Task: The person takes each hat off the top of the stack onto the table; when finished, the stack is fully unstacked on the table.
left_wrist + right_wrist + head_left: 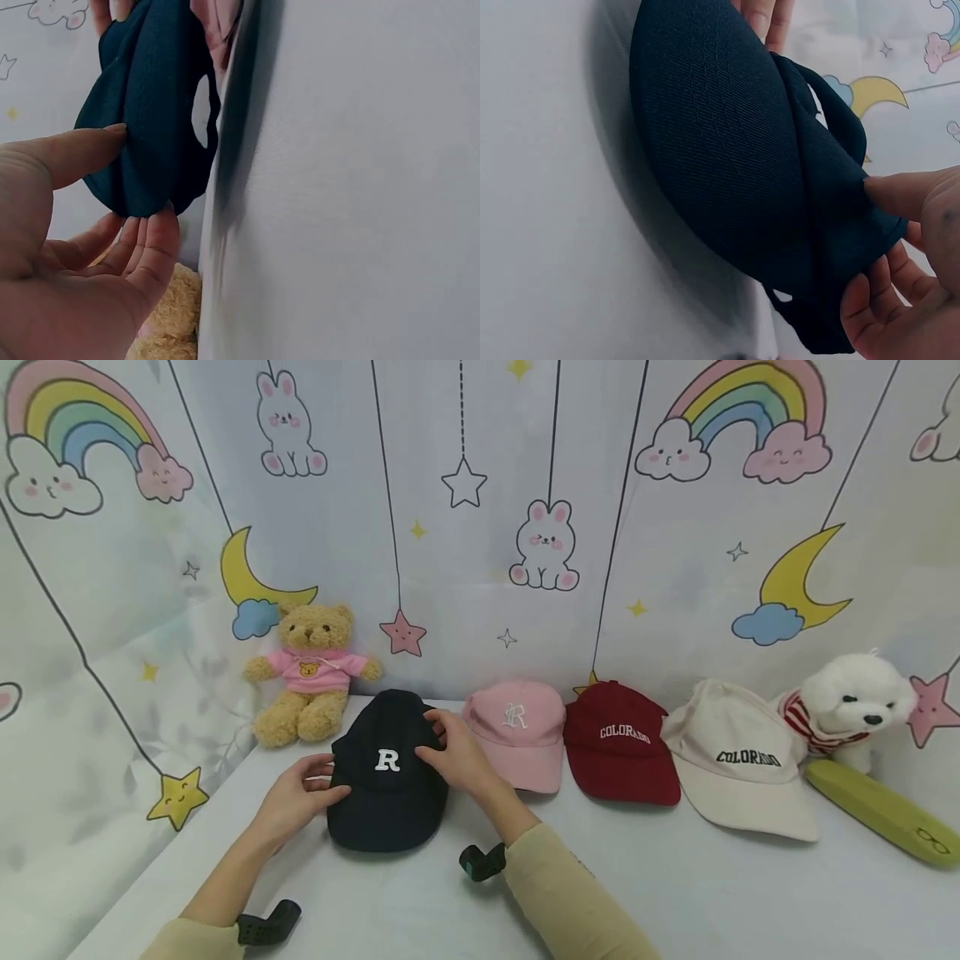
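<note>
A black baseball cap (390, 806) with a white letter R faces me at the left of the table, its brim toward me. My left hand (296, 802) holds its left side; in the left wrist view the thumb (90, 150) lies on the cloth and the fingers (154, 255) are at the edge. My right hand (453, 756) pinches the right side of the crown. In the right wrist view, the thumb (904, 193) presses one side of the dark cloth (720, 135), with the fingers curled at the other. The cap's back is hidden in the head view.
To the right stand a pink cap (517, 731), a dark red cap (622, 743) and a cream cap (738, 768). A white plush dog (855, 697) sits behind a green glasses case (881, 810). A teddy bear (315, 668) in pink sits back left, against a patterned cloth backdrop (480, 585).
</note>
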Demonstrator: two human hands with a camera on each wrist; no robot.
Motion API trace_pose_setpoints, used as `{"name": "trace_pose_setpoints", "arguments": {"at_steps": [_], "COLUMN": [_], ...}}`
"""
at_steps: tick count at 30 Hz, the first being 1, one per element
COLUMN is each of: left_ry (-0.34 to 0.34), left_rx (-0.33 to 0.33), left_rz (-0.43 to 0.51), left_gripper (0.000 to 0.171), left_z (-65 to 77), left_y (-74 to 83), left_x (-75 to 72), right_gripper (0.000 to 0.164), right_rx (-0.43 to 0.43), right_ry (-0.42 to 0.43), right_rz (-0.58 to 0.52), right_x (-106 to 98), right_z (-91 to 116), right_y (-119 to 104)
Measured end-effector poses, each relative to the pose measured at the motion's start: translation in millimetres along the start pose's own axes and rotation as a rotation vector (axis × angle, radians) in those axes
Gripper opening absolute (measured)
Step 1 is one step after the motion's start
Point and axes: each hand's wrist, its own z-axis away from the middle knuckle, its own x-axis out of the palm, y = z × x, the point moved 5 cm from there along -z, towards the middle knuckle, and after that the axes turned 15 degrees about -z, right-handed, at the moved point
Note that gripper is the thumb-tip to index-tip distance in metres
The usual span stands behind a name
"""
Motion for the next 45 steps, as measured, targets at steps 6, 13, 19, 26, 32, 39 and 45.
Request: {"name": "trace_pose_setpoints", "arguments": {"at_steps": [6, 13, 19, 26, 32, 39, 45], "left_ry": [-0.006, 0.006, 0.018, 0.034, 0.042, 0.068, 0.081], "left_rx": [-0.017, 0.009, -0.007, -0.02, -0.037, -0.023, -0.015], "left_rz": [-0.051, -0.071, -0.071, -0.047, -0.031, -0.003, 0.029], "left_gripper": [0.075, 0.074, 0.072, 0.071, 0.071, 0.066, 0.064], "left_z": [-6.9, -15.5, -23.6, -36.4, -45.9, -59.3, -67.1], "left_y": [2.9, 9.7, 11.9, 13.8, 15.7, 14.7, 10.3], "left_x": [2.4, 2.5, 3.2, 2.8, 3.0, 5.1, 11.9], "right_gripper": [0.049, 0.049, 0.049, 0.05, 0.049, 0.049, 0.05], "right_rx": [-0.015, 0.012, 0.017, 0.04, 0.025, 0.061, 0.085], "right_ry": [0.013, 0.042, 0.043, 0.024, -0.008, -0.025, -0.031], "right_rz": [-0.006, -0.043, -0.026, -0.003, 0.014, -0.001, -0.02], "right_x": [-6, -12, -14, -18, -23, -25, -25], "right_z": [-4, -9, -17, -27, -39, -47, -51], "right_y": [0, 3, 6, 6, 6, 13, 20]}}
